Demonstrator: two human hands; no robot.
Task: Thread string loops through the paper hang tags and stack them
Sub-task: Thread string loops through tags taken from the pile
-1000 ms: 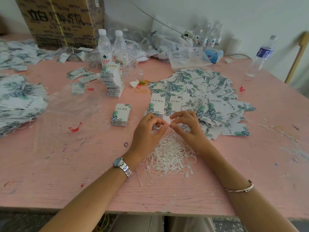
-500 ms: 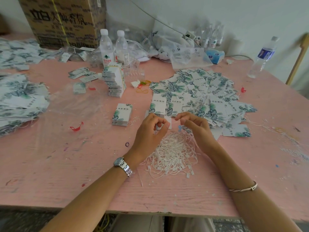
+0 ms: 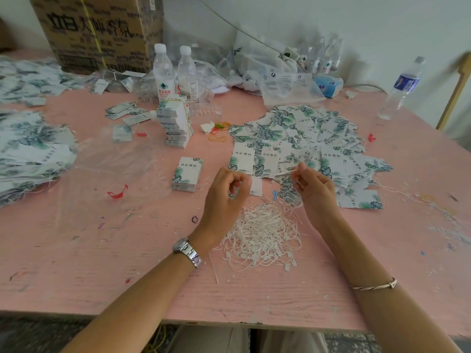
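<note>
Right hand [image 3: 314,189] pinches a string [image 3: 293,171]; left hand's [image 3: 224,197] fingers curl, seemingly round a tag [image 3: 257,186]; string pile [image 3: 262,233] beneath, loose tags [image 3: 305,138] beyond.

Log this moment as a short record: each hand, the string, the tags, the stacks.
Left hand: fingers curled against a small white tag; grip unclear.
Right hand: pinches a white string.
String pile: loose on the pink table, between the wrists.
Loose tags: spread out beyond the hands.
Stacks: short stack and tall stack, left of the loose tags.
</note>
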